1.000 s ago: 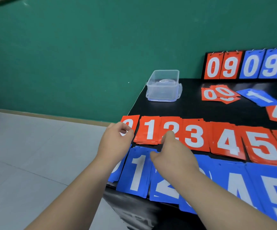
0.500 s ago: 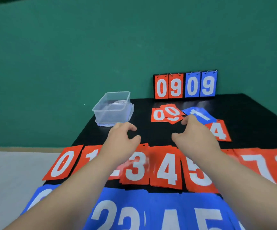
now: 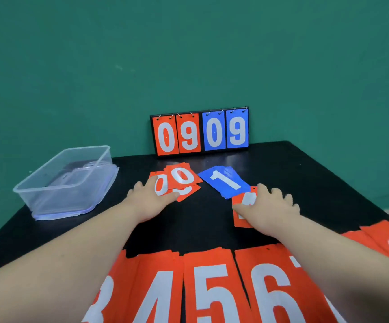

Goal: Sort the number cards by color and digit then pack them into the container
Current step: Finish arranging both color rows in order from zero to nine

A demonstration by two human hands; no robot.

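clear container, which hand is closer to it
Left. The left hand rests on the red 0 cards just right of the clear container; the right hand lies farther right, on the red 4 card.

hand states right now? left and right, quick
Left hand: open, fingers flat on the red 0 cards.
Right hand: open, resting on the red 4 card.

Clear rectangular plastic container sits upright at far left. Loose red zero cards overlap mid-table. A tilted blue 1 card touches a red 4 card. Red digit piles line the near edge.
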